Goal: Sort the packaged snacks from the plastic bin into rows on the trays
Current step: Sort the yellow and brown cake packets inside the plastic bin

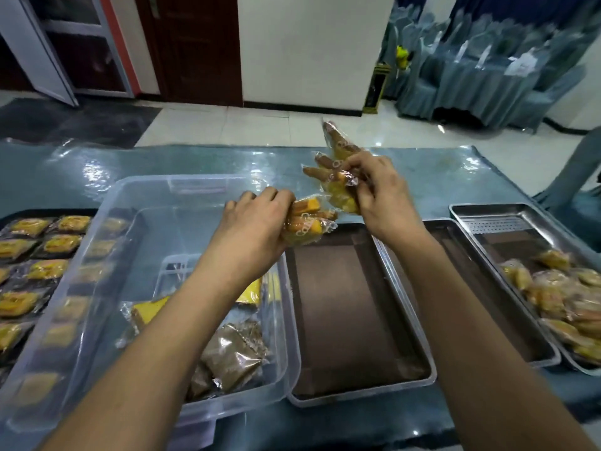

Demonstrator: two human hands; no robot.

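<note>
My left hand (257,219) grips a small bunch of clear-wrapped yellow cake snacks (309,224) above the far right corner of the clear plastic bin (107,229). My right hand (380,196) holds several more of the same wrapped cakes (338,164), fanned upward, over the far end of the middle steel tray (403,382), which has nothing in it. Inside the bin lie yellow cake packets (149,312) and brown cake packets (234,353). Rows of yellow packets (39,252) fill the dark tray at the left.
Two more steel trays stand to the right: one (507,320) bare, the far right one (520,216) holding a loose heap of yellow packets (566,297). The table (195,161) wears a shiny plastic cover. Covered chairs (481,79) stand beyond it.
</note>
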